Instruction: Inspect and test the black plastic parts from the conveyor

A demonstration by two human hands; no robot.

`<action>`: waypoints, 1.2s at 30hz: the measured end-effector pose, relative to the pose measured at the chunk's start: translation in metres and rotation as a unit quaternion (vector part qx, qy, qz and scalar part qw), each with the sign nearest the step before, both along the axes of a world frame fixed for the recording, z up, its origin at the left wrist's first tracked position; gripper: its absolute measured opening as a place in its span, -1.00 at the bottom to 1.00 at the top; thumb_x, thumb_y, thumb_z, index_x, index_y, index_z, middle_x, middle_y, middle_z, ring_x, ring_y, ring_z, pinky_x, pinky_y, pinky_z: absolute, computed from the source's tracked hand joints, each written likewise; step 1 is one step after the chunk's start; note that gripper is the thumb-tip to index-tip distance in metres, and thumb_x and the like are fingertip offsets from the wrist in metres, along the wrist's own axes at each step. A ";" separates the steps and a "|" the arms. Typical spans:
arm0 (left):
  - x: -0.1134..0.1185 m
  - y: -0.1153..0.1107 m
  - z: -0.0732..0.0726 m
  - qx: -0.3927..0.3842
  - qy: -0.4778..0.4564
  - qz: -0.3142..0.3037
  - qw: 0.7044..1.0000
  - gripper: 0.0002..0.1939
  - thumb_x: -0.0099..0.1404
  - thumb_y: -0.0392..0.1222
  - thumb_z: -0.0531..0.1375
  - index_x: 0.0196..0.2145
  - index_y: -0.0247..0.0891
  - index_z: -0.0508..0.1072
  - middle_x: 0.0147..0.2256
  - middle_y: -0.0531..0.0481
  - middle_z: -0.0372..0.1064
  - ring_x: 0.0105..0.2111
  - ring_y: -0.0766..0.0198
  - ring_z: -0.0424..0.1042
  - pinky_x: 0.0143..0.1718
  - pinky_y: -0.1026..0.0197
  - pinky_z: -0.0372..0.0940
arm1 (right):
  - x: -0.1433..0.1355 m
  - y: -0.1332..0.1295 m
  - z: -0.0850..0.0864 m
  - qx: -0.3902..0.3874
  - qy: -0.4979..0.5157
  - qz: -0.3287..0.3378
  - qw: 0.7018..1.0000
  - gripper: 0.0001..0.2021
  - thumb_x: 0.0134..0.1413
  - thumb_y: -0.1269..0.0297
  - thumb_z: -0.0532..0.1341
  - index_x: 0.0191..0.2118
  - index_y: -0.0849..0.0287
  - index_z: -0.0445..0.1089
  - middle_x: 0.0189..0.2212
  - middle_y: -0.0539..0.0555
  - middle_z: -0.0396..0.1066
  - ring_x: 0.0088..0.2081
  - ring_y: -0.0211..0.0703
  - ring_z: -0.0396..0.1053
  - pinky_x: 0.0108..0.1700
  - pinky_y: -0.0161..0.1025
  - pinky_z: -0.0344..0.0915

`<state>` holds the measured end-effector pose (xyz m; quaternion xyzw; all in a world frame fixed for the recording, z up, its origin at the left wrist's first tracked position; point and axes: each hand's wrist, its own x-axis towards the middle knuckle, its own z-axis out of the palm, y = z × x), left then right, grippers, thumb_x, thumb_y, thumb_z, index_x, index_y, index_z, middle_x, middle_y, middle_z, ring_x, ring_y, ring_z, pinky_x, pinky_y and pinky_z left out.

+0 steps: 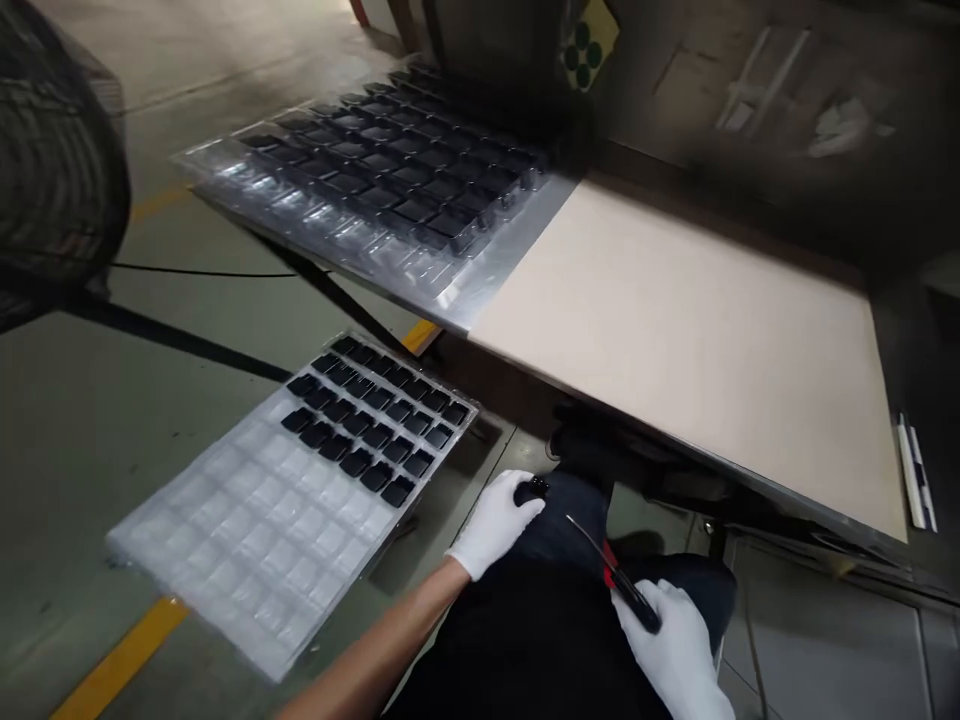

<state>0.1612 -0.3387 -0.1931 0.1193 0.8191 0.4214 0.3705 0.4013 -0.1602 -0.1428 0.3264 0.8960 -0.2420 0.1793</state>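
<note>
My left hand (499,515), in a white glove, is above my left thigh, thumb and fingers closed around a small black part (538,487), mostly hidden by the glove. Over my lap, my right hand (667,630), also gloved, grips a hand tool (634,597) with a black and red handle. Its thin metal tip points up and left; the exact kind of tool is unclear. To the left of my left hand lies a clear plastic tray (247,530) with rows of black parts (379,435) in its far half.
A worktable carries a beige board (690,340) and, on its left, a larger clear tray (277,205) filled with black pieces (405,165). White pens (911,475) lie at the right edge. A fan (56,160) stands at left, and a yellow card (590,45) hangs behind.
</note>
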 end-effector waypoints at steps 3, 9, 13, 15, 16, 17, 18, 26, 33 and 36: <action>-0.006 -0.002 -0.025 0.050 -0.078 0.048 0.995 -0.59 0.13 -0.24 0.40 -0.05 -0.11 0.49 0.04 -0.16 0.55 0.14 -0.06 0.50 0.27 -0.12 0.33 | -0.009 0.011 0.000 0.039 -0.021 0.037 0.998 -0.56 0.27 -0.09 0.18 -0.53 0.05 0.47 -0.49 0.14 0.47 -0.33 0.05 0.47 -0.16 -0.11 0.36; -0.045 -0.017 -0.025 0.230 -0.305 0.010 0.924 -0.42 -0.06 -0.13 0.56 -0.09 -0.26 0.52 -0.15 -0.10 0.57 -0.14 0.13 0.56 -0.12 0.15 0.44 | 0.006 0.024 0.003 -0.085 -0.009 -0.048 0.995 -0.55 0.14 -0.22 0.24 -0.45 0.07 0.57 -0.45 0.13 0.58 -0.32 0.07 0.53 -0.24 -0.19 0.41; -0.072 -0.023 -0.022 0.243 -0.353 -0.107 0.897 -0.34 -0.15 -0.11 0.61 -0.08 -0.29 0.57 -0.18 -0.08 0.56 -0.15 0.18 0.52 -0.21 0.24 0.39 | 0.011 0.021 0.006 -0.139 -0.007 -0.081 0.987 -0.49 0.13 -0.25 0.25 -0.45 0.14 0.55 -0.49 0.09 0.57 -0.38 -0.01 0.50 -0.32 -0.25 0.36; -0.082 -0.023 -0.020 0.222 -0.350 -0.180 0.892 -0.27 -0.20 -0.12 0.63 -0.05 -0.27 0.57 -0.19 -0.07 0.57 -0.13 0.13 0.53 -0.13 0.18 0.41 | 0.008 0.022 0.007 -0.141 -0.025 -0.069 0.987 -0.48 0.14 -0.25 0.23 -0.48 0.15 0.53 -0.52 0.07 0.54 -0.42 -0.05 0.47 -0.35 -0.26 0.33; -0.085 -0.023 -0.019 0.199 -0.335 -0.218 0.895 -0.25 -0.21 -0.11 0.64 -0.03 -0.27 0.57 -0.20 -0.06 0.57 -0.15 0.12 0.54 -0.12 0.16 0.41 | 0.004 0.023 0.007 -0.135 -0.037 -0.056 0.988 -0.48 0.14 -0.25 0.23 -0.48 0.14 0.53 -0.52 0.07 0.54 -0.42 -0.05 0.47 -0.35 -0.25 0.32; -0.087 -0.022 -0.018 0.167 -0.304 -0.253 0.903 -0.24 -0.20 -0.10 0.64 -0.02 -0.27 0.56 -0.22 -0.05 0.57 -0.18 0.11 0.55 -0.13 0.15 0.41 | -0.001 0.024 0.008 -0.121 -0.051 -0.043 0.990 -0.49 0.13 -0.26 0.22 -0.47 0.13 0.53 -0.50 0.08 0.54 -0.41 -0.03 0.48 -0.34 -0.24 0.33; -0.088 -0.022 -0.017 0.128 -0.256 -0.281 0.916 -0.25 -0.19 -0.11 0.63 -0.01 -0.27 0.56 -0.21 -0.05 0.57 -0.20 0.10 0.55 -0.15 0.15 0.41 | -0.007 0.025 0.009 -0.097 -0.069 -0.031 0.992 -0.49 0.11 -0.27 0.22 -0.46 0.12 0.54 -0.48 0.10 0.56 -0.39 0.00 0.50 -0.32 -0.21 0.34; -0.065 -0.039 -0.001 -0.056 0.130 -0.386 0.912 -0.57 0.26 -0.41 0.22 0.09 -0.31 0.47 -0.18 -0.27 0.59 -0.13 -0.11 0.60 -0.17 0.09 0.36 | -0.070 0.011 0.022 0.006 -0.188 0.097 0.977 -0.53 0.20 -0.20 0.08 -0.48 -0.01 0.52 -0.43 0.14 0.58 -0.31 0.12 0.54 -0.20 -0.06 0.35; -0.066 -0.086 -0.033 0.058 -0.130 -0.057 0.988 -0.48 0.02 -0.22 0.49 -0.05 -0.25 0.50 -0.24 -0.05 0.58 -0.23 0.12 0.57 -0.20 0.16 0.38 | -0.080 0.003 0.013 -0.004 -0.209 0.160 0.965 -0.56 0.18 -0.18 0.11 -0.44 -0.05 0.59 -0.35 0.14 0.61 -0.24 0.15 0.58 -0.12 -0.02 0.42; -0.070 -0.108 -0.046 0.150 -0.324 0.055 0.932 -0.39 -0.17 -0.14 0.59 -0.18 -0.30 0.48 -0.28 -0.04 0.54 -0.32 0.23 0.51 -0.35 0.24 0.32 | -0.078 0.002 0.006 0.001 -0.184 0.149 0.972 -0.54 0.20 -0.20 0.11 -0.40 -0.05 0.63 -0.35 0.15 0.63 -0.24 0.13 0.60 -0.11 -0.04 0.47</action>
